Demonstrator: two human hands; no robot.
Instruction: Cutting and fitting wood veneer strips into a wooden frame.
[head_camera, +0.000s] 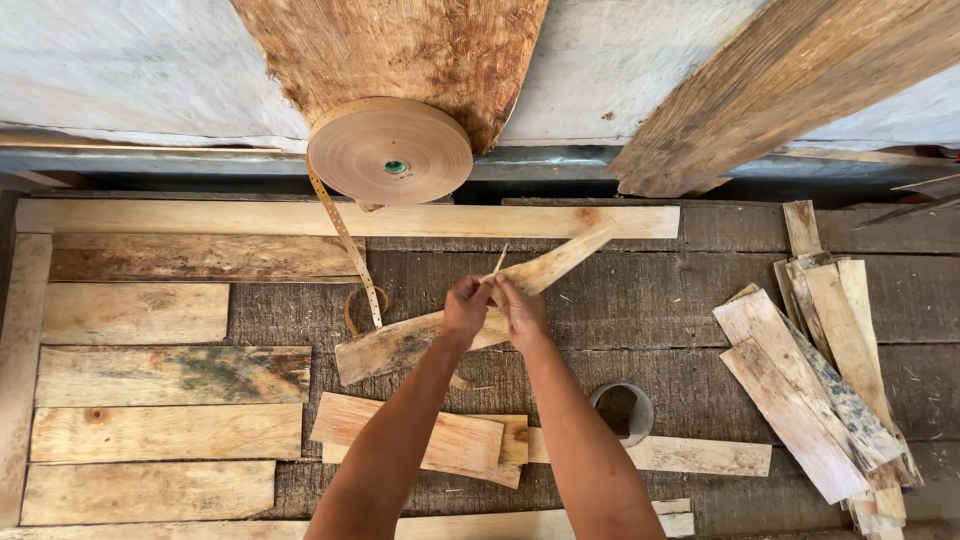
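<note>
Left hand (466, 305) and right hand (524, 312) at frame centre — fingers pinched shut on a thin sliver (497, 264), over a long plank (470, 308), tape roll (390, 150) above — bare table (640, 300) to the right.

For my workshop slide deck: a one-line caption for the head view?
Both hands, left hand and right hand, pinch a thin splinter above a long wood strip.

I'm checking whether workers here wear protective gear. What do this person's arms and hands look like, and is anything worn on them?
Both forearms are bare up to the bottom edge of the picture: no sleeves show. The left hand and the right hand wear no gloves. No watch, wristband, ring or bandage can be seen on either, though the hands are small in the head view, so fine details could be missed.
</note>
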